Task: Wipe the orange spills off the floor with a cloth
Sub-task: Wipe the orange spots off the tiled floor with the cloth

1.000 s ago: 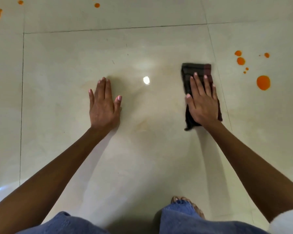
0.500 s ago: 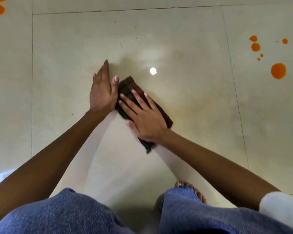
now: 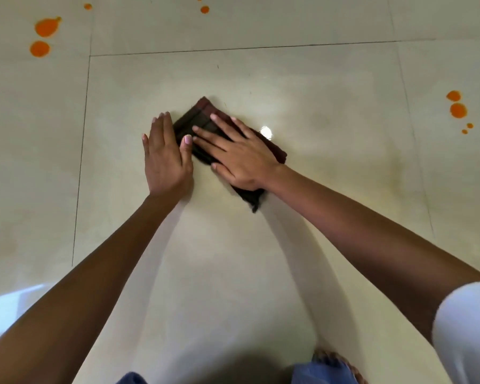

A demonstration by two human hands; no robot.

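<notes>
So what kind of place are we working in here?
Probably an indoor room, exact kind unclear: glossy cream floor tiles with thin grout lines, and a bright light reflection on the sheen, likely from a lamp overhead.

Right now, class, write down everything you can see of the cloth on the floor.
The cloth is dark brownish-maroon with faint stripes, a soft fabric folded into a thick oblong. It lies flat on the pale tiled floor, set diagonally, with one corner pointing away and a ragged end trailing toward the person. The right hand presses flat on its middle, fingers spread, hiding much of it. The left hand rests flat at its left edge, thumb close against it.
</notes>
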